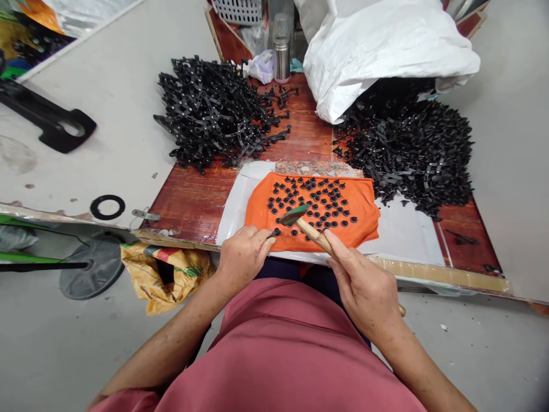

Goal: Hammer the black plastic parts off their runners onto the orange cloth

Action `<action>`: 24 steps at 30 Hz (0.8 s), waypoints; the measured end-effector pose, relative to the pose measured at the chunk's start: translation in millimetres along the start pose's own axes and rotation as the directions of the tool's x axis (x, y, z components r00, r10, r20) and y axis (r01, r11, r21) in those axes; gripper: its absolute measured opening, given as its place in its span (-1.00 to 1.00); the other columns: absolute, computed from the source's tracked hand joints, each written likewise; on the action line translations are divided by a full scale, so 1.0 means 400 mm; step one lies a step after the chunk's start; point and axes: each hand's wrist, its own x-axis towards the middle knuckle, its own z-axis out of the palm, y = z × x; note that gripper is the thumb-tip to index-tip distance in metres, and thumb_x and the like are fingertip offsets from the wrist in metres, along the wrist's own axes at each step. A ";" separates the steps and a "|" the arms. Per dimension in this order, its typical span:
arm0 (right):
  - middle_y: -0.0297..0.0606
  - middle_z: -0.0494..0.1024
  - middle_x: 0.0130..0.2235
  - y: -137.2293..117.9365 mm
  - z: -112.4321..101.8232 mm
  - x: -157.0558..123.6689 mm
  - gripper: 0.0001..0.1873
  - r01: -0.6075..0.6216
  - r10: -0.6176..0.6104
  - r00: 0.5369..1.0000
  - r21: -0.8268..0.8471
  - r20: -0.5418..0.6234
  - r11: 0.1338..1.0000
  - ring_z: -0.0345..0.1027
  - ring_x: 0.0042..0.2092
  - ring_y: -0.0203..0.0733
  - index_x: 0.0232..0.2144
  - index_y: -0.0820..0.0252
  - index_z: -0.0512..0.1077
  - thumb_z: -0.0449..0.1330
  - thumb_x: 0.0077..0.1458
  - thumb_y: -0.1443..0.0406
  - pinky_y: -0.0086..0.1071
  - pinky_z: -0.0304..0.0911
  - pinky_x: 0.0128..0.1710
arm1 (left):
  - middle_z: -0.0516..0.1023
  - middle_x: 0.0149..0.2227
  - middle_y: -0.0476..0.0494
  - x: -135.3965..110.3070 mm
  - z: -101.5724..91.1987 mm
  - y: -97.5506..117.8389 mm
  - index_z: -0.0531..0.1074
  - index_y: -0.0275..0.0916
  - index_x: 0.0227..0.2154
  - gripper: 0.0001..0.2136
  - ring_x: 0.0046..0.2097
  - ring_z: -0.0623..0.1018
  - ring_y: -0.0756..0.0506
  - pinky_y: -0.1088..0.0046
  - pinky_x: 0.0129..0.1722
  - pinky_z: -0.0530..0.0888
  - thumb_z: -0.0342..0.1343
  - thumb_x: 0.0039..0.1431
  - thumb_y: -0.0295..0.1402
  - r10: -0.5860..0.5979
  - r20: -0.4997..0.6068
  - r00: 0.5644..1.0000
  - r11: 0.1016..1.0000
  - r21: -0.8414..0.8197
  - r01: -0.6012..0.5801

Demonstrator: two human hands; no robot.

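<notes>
My right hand is closed around the wooden handle of a small hammer, whose green-black head hovers over the near edge of an orange cloth. Several small black round parts lie scattered on that cloth. My left hand rests at the cloth's near left corner, fingers pinched on a small black piece just under the hammer head.
A heap of black plastic strips lies at the back left of the wooden board, another heap at the right. A white sack, a metal flask, a basket stand behind. A yellow bag sits below left.
</notes>
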 end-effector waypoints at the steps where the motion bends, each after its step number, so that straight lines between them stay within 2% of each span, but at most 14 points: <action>1: -0.22 0.65 -0.26 -0.005 0.004 0.002 -0.46 0.014 -0.014 1.000 -0.046 -0.012 0.999 0.54 -0.35 -0.19 0.40 -0.06 0.25 -0.01 0.44 0.29 -0.39 0.40 -0.28 | 0.54 -0.36 -0.11 0.000 0.000 0.000 0.59 -0.19 -0.17 -0.72 -0.25 0.54 -0.11 0.36 -0.22 0.41 -0.01 0.46 -0.24 0.002 0.000 1.000 1.000 -0.007 -0.002; 5: -0.31 0.53 -0.42 -0.012 0.024 0.004 -0.41 0.097 -0.075 0.992 -0.238 0.101 0.966 0.42 -0.47 -0.21 0.41 -0.02 0.24 0.00 0.38 0.36 -0.38 0.19 -0.51 | 0.55 -0.34 -0.14 0.002 0.002 -0.002 0.58 -0.21 -0.22 -0.72 -0.24 0.54 -0.12 0.35 -0.20 0.43 -0.01 0.45 -0.23 -0.002 0.015 1.000 1.000 -0.017 0.002; 6: -0.31 0.53 -0.41 -0.011 0.026 0.003 -0.40 0.108 -0.082 0.990 -0.247 0.114 0.963 0.42 -0.47 -0.22 0.42 -0.01 0.22 0.00 0.38 0.36 -0.37 0.17 -0.52 | 0.55 -0.34 -0.14 0.002 0.004 -0.002 0.58 -0.21 -0.22 -0.73 -0.24 0.54 -0.12 0.35 -0.20 0.43 0.00 0.45 -0.23 0.000 0.015 1.000 1.000 -0.018 0.000; 10: -0.30 0.56 -0.37 -0.013 0.029 0.000 -0.39 0.076 -0.072 0.997 -0.216 0.023 0.973 0.42 -0.45 -0.24 0.42 -0.04 0.21 0.00 0.38 0.37 -0.38 0.19 -0.46 | 0.56 -0.35 -0.13 0.002 0.009 0.006 0.58 -0.20 -0.22 -0.73 -0.24 0.54 -0.12 0.36 -0.19 0.44 0.00 0.45 -0.24 0.000 0.006 1.000 1.000 -0.025 0.000; 13: -0.31 0.54 -0.39 -0.018 0.036 0.006 -0.34 0.097 -0.067 0.988 -0.228 0.136 0.969 0.42 -0.48 -0.22 0.42 -0.01 0.21 0.02 0.32 0.42 -0.36 0.11 -0.53 | 0.57 -0.31 -0.16 0.004 -0.010 0.000 0.57 -0.22 -0.24 -0.70 -0.22 0.55 -0.13 0.34 -0.17 0.45 -0.04 0.46 -0.23 -0.015 0.068 0.998 0.999 -0.039 0.017; 16: -0.30 0.55 -0.36 -0.017 0.038 0.020 -0.31 0.108 -0.054 0.975 -0.247 0.216 0.963 0.47 -0.42 -0.19 0.42 -0.02 0.19 0.03 0.29 0.43 -0.36 0.09 -0.53 | 0.60 -0.18 -0.18 0.013 -0.064 -0.043 0.53 -0.19 0.01 -0.68 -0.14 0.55 -0.14 0.31 -0.09 0.46 -0.12 0.48 -0.31 0.072 0.158 0.985 0.994 -0.087 -0.059; 18: -0.30 0.55 -0.36 -0.010 0.033 0.032 -0.32 0.112 -0.052 0.973 -0.263 0.225 0.958 0.48 -0.41 -0.18 0.42 -0.05 0.20 0.04 0.30 0.42 -0.36 0.09 -0.52 | 0.58 -0.02 -0.22 0.026 -0.110 -0.084 0.48 -0.09 0.16 -0.63 -0.01 0.53 -0.18 0.22 0.04 0.42 -0.14 0.45 -0.37 0.162 0.163 0.973 0.986 -0.068 -0.153; 20: -0.30 0.57 -0.35 -0.001 0.025 0.046 -0.34 0.122 -0.059 0.971 -0.267 0.232 0.956 0.47 -0.42 -0.18 0.40 -0.09 0.22 0.05 0.31 0.39 -0.36 0.08 -0.53 | 0.48 0.14 -0.22 0.045 -0.150 -0.117 0.50 0.05 0.15 -0.58 0.17 0.45 -0.23 0.12 0.18 0.34 -0.12 0.41 -0.43 0.278 0.208 0.938 0.961 -0.067 -0.270; 22: -0.30 0.59 -0.32 0.008 0.018 0.058 -0.37 0.135 -0.072 0.968 -0.256 0.241 0.957 0.47 -0.41 -0.18 0.40 -0.11 0.22 0.04 0.34 0.36 -0.36 0.08 -0.52 | 0.43 0.19 -0.17 0.069 -0.177 -0.129 0.51 0.16 0.13 -0.56 0.23 0.40 -0.22 0.13 0.23 0.28 -0.10 0.39 -0.44 0.390 0.338 0.857 0.921 -0.142 -0.363; 24: -0.29 0.60 -0.30 0.013 0.014 0.066 -0.40 0.147 -0.086 0.964 -0.238 0.250 0.960 0.48 -0.39 -0.17 0.39 -0.11 0.22 0.02 0.36 0.34 -0.36 0.09 -0.52 | 0.46 0.11 -0.17 0.091 -0.188 -0.122 0.52 0.21 0.11 -0.57 0.16 0.43 -0.20 0.18 0.20 0.30 -0.06 0.38 -0.44 0.445 0.473 0.761 0.895 -0.195 -0.401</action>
